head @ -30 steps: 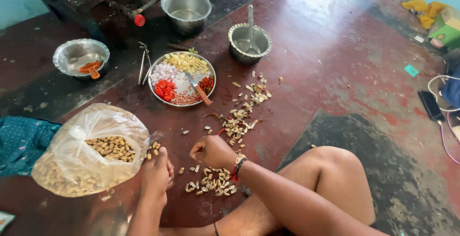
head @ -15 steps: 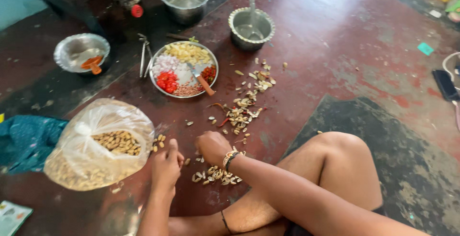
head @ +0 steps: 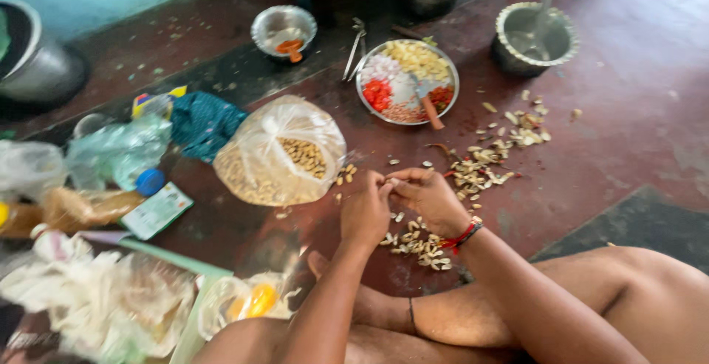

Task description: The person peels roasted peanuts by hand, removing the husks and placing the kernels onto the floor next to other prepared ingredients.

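- We bring our left hand [head: 364, 215] and right hand [head: 428, 200] together over the red floor [head: 613, 135], fingertips meeting just above a small heap of shelled peanuts [head: 417, 244].
- Both sets of fingers pinch at one tiny piece between them; it looks like a peanut, though blur keeps us from being sure.
- Such a nut is, we judge, light, dry and brittle-skinned, easy to drop, best taken between thumb and fingertip pads at its ends.
- Our wrists hover low, forearms reaching forward from crossed legs; the right wrist wears a red thread band [head: 464, 234].
- A clear bag of peanuts [head: 281, 153] lies just left of the hands, open toward them.
- Husks [head: 491, 159] are scattered to the right, and a steel plate [head: 445, 102] of chopped ingredients sits beyond.
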